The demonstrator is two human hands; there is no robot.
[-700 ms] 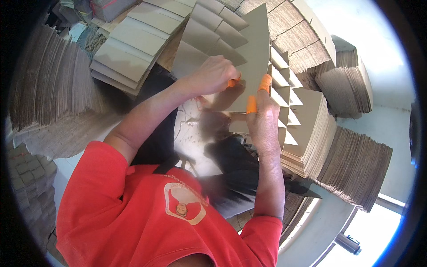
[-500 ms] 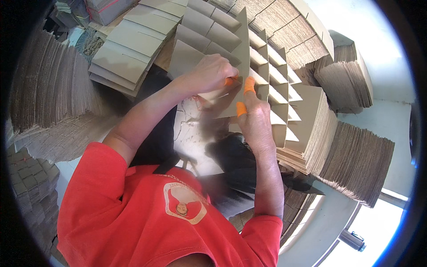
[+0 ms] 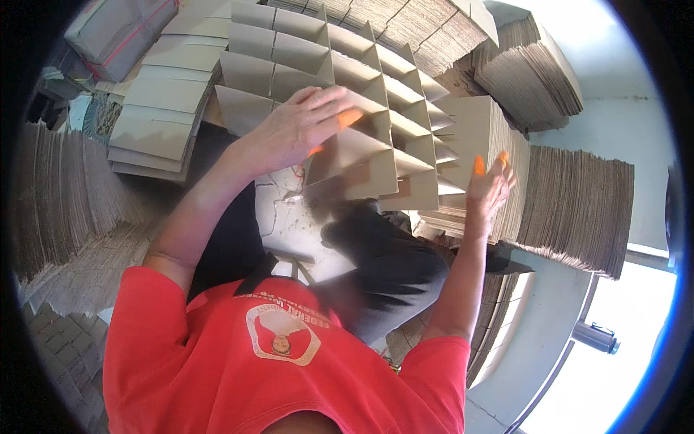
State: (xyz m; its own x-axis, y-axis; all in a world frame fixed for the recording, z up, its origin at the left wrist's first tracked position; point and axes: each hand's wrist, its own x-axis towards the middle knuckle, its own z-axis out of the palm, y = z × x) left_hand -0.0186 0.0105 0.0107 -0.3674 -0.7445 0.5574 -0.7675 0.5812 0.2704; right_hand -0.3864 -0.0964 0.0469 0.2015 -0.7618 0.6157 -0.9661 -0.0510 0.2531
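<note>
A grey-brown cardboard divider grid (image 3: 358,148), made of crossing slotted strips, stands in front of me with its cells partly formed. Over its near left part hovers my left hand (image 3: 307,126), fingers stretched out and orange covers on the thumb and a finger. It is very close to the strips; I cannot tell whether it touches them. My right hand (image 3: 491,188) is off the grid, fingers apart and orange covers on two digits. It is beside a stack of flat cardboard sheets (image 3: 473,119) and appears to hold nothing.
Slotted cardboard sheets (image 3: 155,108) lie overlapping to the left of the grid. More cardboard stacks stand at the far left (image 3: 69,195), far right (image 3: 531,69) and right (image 3: 578,206). Behind the grid is a row of bundled strips (image 3: 394,25). A taped box (image 3: 119,40) is at the back left.
My right hand has let go of the grid and moved right toward the stack. The left hand has loosened from its closed grip. The tall strip between them now sits lower among the others.
</note>
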